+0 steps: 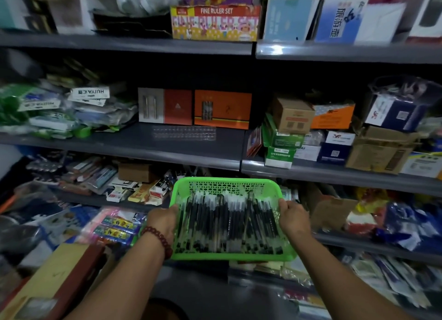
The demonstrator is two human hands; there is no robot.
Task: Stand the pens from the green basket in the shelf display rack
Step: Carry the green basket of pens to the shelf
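Green basket (224, 182), gripped by both hands, holds black pens (229, 220).

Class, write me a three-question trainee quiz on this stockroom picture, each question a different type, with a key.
1. True or false: both hands hold the green basket.
2. Which wrist wears the red bead bracelet? A left, B right.
3. Fill in: the clear display rack lies in front of the ___ gift box.

Key: 1 true: left hand, right hand, pens inside. 2 A. 3 orange.

Green basket (221, 182) full; black pens (229, 221) lying flat.
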